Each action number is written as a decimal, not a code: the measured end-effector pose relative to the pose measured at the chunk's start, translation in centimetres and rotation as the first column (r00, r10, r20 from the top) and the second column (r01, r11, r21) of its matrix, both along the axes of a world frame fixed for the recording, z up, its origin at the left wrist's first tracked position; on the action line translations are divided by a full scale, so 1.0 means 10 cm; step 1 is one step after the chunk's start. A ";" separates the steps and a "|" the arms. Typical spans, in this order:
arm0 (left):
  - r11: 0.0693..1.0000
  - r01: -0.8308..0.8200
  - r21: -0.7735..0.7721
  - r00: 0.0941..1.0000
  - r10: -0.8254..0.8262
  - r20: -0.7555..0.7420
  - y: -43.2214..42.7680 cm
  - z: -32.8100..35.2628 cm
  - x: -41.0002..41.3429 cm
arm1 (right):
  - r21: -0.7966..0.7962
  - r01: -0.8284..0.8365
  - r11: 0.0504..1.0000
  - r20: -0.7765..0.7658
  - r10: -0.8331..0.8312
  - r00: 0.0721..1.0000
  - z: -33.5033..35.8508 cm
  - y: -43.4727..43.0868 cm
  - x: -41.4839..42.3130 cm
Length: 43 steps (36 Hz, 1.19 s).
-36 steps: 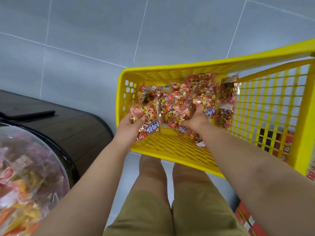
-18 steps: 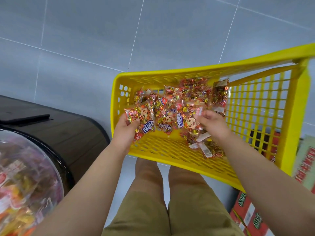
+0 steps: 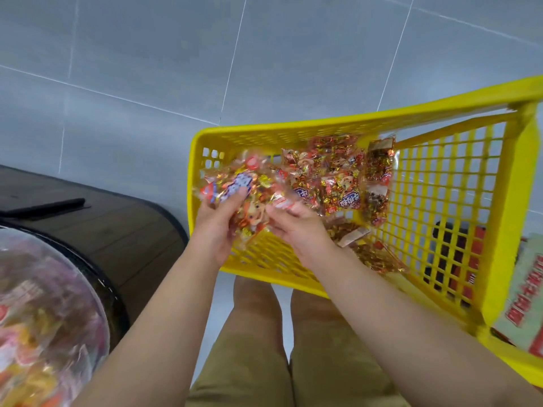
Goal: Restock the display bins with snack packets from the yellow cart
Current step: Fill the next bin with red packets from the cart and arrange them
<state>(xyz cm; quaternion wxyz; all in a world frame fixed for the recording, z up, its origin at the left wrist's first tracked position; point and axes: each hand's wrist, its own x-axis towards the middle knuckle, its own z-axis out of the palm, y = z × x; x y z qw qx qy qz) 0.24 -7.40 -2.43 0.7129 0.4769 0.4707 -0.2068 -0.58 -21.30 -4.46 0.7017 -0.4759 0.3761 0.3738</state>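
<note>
The yellow cart (image 3: 440, 177) stands ahead and to the right, with red and gold snack packets (image 3: 332, 171) piled against its far wall and more packets (image 3: 373, 254) on its floor. My left hand (image 3: 216, 227) grips a bunch of snack packets (image 3: 238, 186) lifted over the cart's near left corner. My right hand (image 3: 296, 227) pinches the same bunch from the right side. A round clear display bin (image 3: 44, 312) holding colourful packets sits at the lower left, blurred.
A dark wooden counter (image 3: 97, 230) curves around the display bin, with a black flat object (image 3: 44, 207) lying on it. Red and green boxes (image 3: 526, 301) stand behind the cart at right. Grey floor tiles (image 3: 205, 69) stretch ahead. My knees are below the cart.
My right hand has moved left from the pile and joined my left hand on the bunch of packets. The bunch has risen toward the cart's left corner.
</note>
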 end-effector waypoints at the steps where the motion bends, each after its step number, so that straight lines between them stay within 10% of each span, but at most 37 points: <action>1: 1.000 -0.006 0.014 1.000 0.006 0.011 0.01 0.00 -0.01 | 0.030 -0.056 0.998 -0.016 0.056 0.998 -0.01 0.02 -0.01; 7: 0.990 -0.004 0.144 0.999 -0.003 0.046 0.18 -0.09 -0.05 | -0.207 -0.249 0.946 -0.036 0.247 0.968 -0.36 -0.29 0.10; 10: 0.977 0.064 0.204 0.997 -0.070 0.019 0.24 -0.11 -0.08 | -0.560 -0.442 0.701 -0.069 0.492 0.868 -0.69 -0.50 0.13; 17: 0.946 0.159 0.281 0.986 -0.164 -0.004 0.36 -0.17 -0.20 | -0.740 -0.670 0.057 -0.289 0.873 0.393 -1.13 -0.56 0.10; 20: 0.946 0.159 0.281 0.987 -0.158 -0.025 0.39 -0.16 -0.23 | -0.691 -0.722 -0.038 -0.333 0.903 0.271 -1.16 -0.54 0.15; 34: 0.940 0.184 0.288 0.981 -0.194 0.006 0.58 0.58 -0.22 | -0.636 -0.501 0.587 -0.079 0.596 0.799 0.20 -0.84 -0.02; 38: 0.936 0.185 0.300 0.980 -0.200 0.019 0.66 0.93 -0.28 | -0.388 -0.246 0.888 0.040 0.283 0.958 0.73 -0.81 -0.07; 43: 0.951 0.070 0.302 0.994 -0.091 0.056 0.75 1.33 -0.52 | -0.071 -0.057 0.996 0.056 0.061 0.997 1.21 -0.59 -0.05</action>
